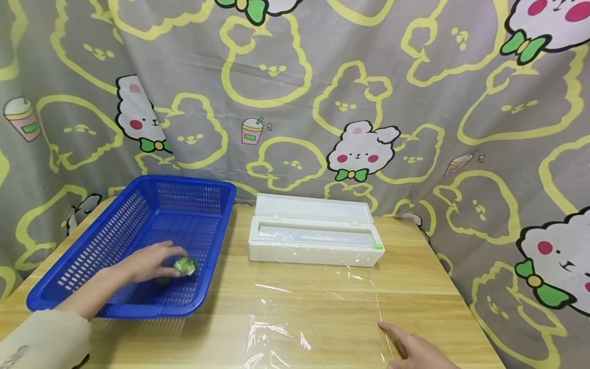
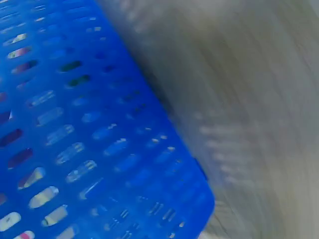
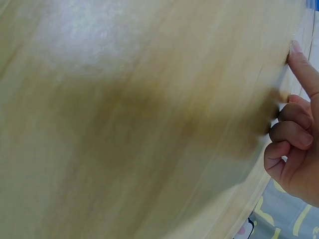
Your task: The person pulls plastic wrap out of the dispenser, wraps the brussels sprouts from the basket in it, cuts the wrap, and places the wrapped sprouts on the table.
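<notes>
Inside the blue basket [image 1: 216,246], my left hand [image 1: 149,261] pinches a small round green vegetable [image 1: 186,266] between thumb and fingers; its exact kind is unclear. A darker green piece [image 1: 163,280] shows below the thumb. Clear cling film [image 1: 318,312] is spread over the table in front of the white cling film box [image 1: 313,253]. At the film's right edge, my right hand [image 1: 417,351] touches down with a straight index finger. The right wrist view shows that hand's [image 3: 296,134] other fingers curled around nothing. Only the basket's slotted wall [image 2: 99,129] appears, blurred, in the left wrist view.
The box's lid [image 1: 313,207] stands raised at the back, and a film roll [image 1: 315,237] lies inside. A green slider [image 1: 378,246] sits at its right end. The wooden table [image 1: 428,287] meets a patterned curtain [image 1: 286,118] behind and at both sides.
</notes>
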The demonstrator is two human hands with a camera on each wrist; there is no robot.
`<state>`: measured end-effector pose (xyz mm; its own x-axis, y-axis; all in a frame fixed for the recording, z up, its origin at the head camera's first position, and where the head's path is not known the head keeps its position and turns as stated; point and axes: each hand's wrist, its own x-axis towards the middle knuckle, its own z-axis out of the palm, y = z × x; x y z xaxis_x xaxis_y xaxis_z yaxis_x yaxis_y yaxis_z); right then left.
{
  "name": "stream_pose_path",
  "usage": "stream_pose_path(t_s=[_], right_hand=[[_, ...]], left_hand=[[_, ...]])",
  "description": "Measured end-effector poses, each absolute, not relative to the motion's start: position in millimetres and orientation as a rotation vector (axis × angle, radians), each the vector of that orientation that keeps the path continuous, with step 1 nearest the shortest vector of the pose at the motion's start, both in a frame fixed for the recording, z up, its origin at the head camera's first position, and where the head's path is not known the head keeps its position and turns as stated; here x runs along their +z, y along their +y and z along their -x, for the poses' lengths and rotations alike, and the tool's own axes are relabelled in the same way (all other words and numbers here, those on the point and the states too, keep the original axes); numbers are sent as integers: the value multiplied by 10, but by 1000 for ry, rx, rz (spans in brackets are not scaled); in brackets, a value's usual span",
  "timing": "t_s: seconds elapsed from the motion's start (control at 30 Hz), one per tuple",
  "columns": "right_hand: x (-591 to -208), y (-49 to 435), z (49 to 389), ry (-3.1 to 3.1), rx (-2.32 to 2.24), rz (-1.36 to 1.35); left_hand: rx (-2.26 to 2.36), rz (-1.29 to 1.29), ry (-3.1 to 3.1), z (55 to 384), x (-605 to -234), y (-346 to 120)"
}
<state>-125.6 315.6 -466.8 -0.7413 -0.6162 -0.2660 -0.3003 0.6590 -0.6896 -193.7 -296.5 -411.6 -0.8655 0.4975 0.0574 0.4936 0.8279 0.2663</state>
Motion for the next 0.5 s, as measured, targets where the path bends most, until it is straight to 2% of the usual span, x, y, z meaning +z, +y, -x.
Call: stream_pose_path(t_s=[0.27,0.5], right_hand=[[-4649,3156,1237,2396,-861,655],[-4645,3145,1217,2424,-894,705]], left_hand=[[521,-642,3204,1873,-3762,-2853],[536,-691,3306,1786,-3570,-2493]])
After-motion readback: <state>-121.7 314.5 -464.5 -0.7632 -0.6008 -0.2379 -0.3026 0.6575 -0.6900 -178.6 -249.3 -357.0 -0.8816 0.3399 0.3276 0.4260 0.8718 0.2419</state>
